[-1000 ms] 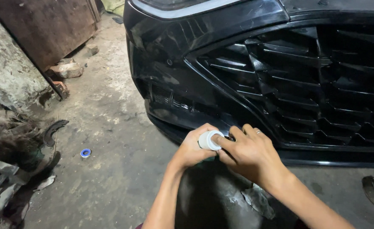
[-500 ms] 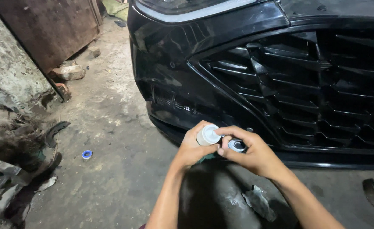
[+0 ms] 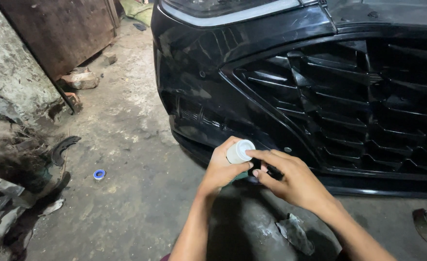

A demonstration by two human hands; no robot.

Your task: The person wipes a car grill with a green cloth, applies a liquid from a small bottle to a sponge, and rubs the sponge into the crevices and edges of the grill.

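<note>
We hold a small white bottle in front of a black car's bumper.

Our left hand [image 3: 223, 166] is closed around the white bottle [image 3: 239, 152], its round white cap end tilted up toward the lower edge of the black bumper [image 3: 194, 82]. Our right hand [image 3: 291, 179] is pinched shut on a small dark piece [image 3: 256, 166] just beside the bottle, forefinger touching the cap's rim. Half a second ago the same hand held that piece a little farther right, clear of the bottle; a second ago both hands were bunched tight over the cap. The view has since drifted right and closer to the grille [image 3: 363, 101]. On the dirty concrete floor [image 3: 136, 193] a blue ring [image 3: 99, 174] lies well apart to the left, and a crumpled rag [image 3: 295, 234] lies below our right wrist.
</note>
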